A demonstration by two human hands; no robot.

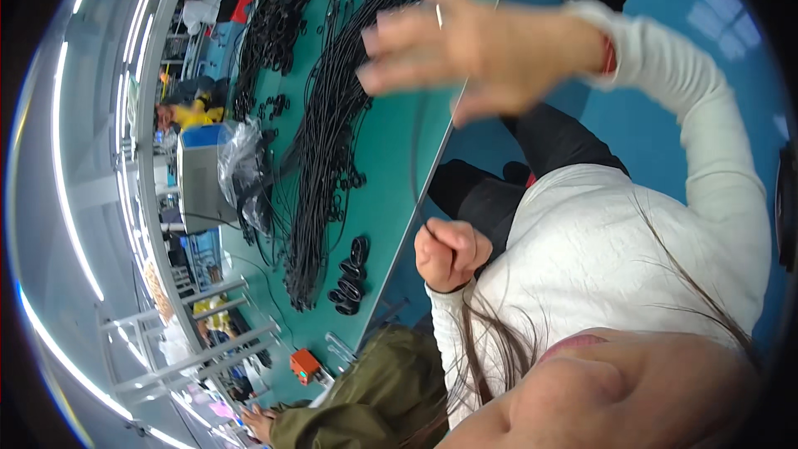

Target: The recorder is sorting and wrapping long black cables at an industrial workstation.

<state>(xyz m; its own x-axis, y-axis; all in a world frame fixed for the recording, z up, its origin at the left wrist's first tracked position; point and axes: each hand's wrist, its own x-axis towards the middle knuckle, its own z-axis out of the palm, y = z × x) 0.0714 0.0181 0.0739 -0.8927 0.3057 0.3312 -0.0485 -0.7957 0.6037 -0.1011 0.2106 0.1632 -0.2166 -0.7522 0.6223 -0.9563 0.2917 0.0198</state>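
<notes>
My left hand is closed in front of my white top, just off the table edge. A thin black cable runs up from it along the edge toward my other hand. My right hand, blurred by motion, reaches over the table edge with its fingers apart; I see nothing gripped in it. Beyond it lies a long bundle of black cables on the green tabletop. Several coiled black cables sit near the table edge, closer to my left hand.
More black cables are heaped farther over the table. A clear plastic bag lies against a grey box. Beside me, a person in an olive sleeve works near an orange device. Metal frames stand beyond.
</notes>
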